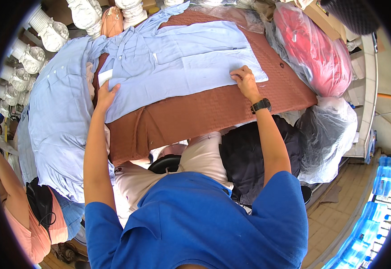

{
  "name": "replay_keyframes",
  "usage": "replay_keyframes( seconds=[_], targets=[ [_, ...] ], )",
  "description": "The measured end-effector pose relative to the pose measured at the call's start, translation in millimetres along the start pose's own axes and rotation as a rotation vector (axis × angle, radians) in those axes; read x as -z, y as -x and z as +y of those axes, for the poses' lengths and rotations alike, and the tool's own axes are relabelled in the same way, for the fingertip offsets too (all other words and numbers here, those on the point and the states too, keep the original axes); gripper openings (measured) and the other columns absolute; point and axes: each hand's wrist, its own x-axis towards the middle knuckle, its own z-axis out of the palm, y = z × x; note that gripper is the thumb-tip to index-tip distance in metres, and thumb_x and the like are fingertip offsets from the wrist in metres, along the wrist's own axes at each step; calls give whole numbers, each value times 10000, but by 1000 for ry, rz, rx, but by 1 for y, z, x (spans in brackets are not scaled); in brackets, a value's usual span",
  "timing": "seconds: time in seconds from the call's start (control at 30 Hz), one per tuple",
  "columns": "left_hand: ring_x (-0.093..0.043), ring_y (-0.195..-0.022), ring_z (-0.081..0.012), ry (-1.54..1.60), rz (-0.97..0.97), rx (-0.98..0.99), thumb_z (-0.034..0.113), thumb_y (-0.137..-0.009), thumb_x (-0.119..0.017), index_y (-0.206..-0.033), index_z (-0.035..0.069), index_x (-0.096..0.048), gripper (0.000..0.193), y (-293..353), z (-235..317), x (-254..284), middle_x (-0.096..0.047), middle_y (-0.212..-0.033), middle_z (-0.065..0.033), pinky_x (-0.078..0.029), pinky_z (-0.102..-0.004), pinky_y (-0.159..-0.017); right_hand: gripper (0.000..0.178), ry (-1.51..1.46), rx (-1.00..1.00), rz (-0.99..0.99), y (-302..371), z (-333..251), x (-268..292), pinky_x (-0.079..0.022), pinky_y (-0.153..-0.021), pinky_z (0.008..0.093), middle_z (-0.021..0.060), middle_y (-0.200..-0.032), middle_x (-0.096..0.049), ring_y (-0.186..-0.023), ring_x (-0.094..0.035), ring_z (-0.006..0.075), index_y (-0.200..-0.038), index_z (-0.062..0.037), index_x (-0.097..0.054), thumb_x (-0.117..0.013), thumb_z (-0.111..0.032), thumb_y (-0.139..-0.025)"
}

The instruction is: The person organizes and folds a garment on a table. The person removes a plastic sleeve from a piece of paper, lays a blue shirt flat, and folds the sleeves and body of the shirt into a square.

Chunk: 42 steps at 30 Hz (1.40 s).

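Note:
A light blue shirt [182, 58] lies spread over a brown cloth-covered table [195, 110] in front of me. My left hand [107, 95] rests at the shirt's left edge, thumb and fingers apart, touching the fabric. Just beyond its fingertips is a small white rectangular piece [105, 77], which looks like card or paper. At the shirt's near right edge, my right hand [246, 83] is closed in a pinch on the fabric. A black watch [261, 106] circles that wrist.
More light blue shirts [61, 112] are heaped at the left. Plastic-wrapped red clothing [312, 49] and a clear bag [327, 139] lie right. White ornate posts [54, 36] line the far left. Another person [18, 201] is at lower left; blue bottles [370, 219] stand lower right.

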Motion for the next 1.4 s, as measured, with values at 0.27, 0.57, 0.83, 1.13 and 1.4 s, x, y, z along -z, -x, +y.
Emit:
replay_keyframes(
  seconds=[0.27,0.57,0.83,1.13,1.4],
  targets=[
    [-645,-1065,-339,-36,33,-35,313,-861,-706,-1213,-38,-601,508,4,0,-1,-677,-1130,-218,-475,-392,-933,59,-10,-206,116,-16,-21,-1,-515,-732,422,162,-930,-643,-883,-636,337,-899,7,-620,-634,-15,-846],
    [-650,-1049,-331,-27,50,-39,295,-863,-706,-1197,-24,-611,472,3,0,-2,-679,-1121,-215,-475,-390,-924,83,441,-201,45,-18,-37,-1,-542,-756,407,147,-909,-662,-894,-650,342,-933,-17,-616,-614,-71,-871],
    [-649,-1051,-329,-28,61,-51,278,-864,-708,-1210,-10,-611,461,3,9,-4,-678,-1127,-213,-476,-385,-923,93,-31,136,-61,-19,-78,-62,-486,-764,466,182,-904,-595,-867,-575,392,-855,-13,-604,-685,-51,-831],
    [-646,-1053,-343,-29,26,-11,285,-862,-707,-1227,-11,-602,482,4,0,2,-675,-1125,-220,-475,-391,-924,248,494,-348,81,6,25,34,-485,-774,469,242,-959,-619,-939,-596,423,-920,26,-539,-610,-212,-912],
    [-636,-1069,-356,-49,59,-90,258,-855,-711,-1230,2,-605,467,2,-4,-2,-672,-1128,-222,-476,-400,-925,275,218,-521,336,25,111,41,-546,-675,381,127,-764,-708,-685,-692,287,-860,-16,-674,-779,-254,-770]
  ],
)
